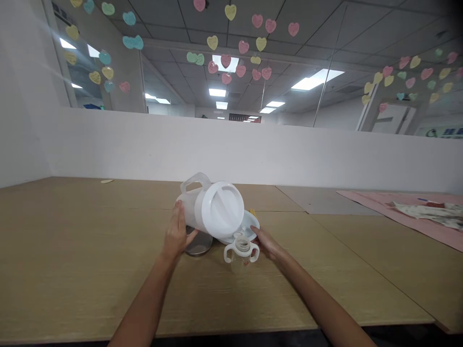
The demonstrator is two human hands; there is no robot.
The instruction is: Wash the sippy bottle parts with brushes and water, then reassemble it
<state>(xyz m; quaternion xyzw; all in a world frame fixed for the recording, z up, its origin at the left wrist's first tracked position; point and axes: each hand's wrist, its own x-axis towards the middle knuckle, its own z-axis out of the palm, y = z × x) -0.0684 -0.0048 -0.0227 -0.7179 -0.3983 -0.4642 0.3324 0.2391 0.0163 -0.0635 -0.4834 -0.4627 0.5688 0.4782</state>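
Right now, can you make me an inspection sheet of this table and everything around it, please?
Surface: light-brown wooden tabletop, seams visible.
Job's things: lidded pitcher, tilted; two-handled baby bottle, upright, mouth open; white dish and round metal dish close by.
Clutter: pink cloth at right, whitish fabric on it.
Hands: left hand holds the pitcher; right hand is at the bottle and white dish, grip unclear.
Cables: nothing seen.
Surroundings: white wall; glass above it with heart-shaped notes.

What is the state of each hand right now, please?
Left hand: holding the tilted white pitcher.
Right hand: at the two-handled bottle and white dish; grip partly hidden, so what it holds cannot be told.
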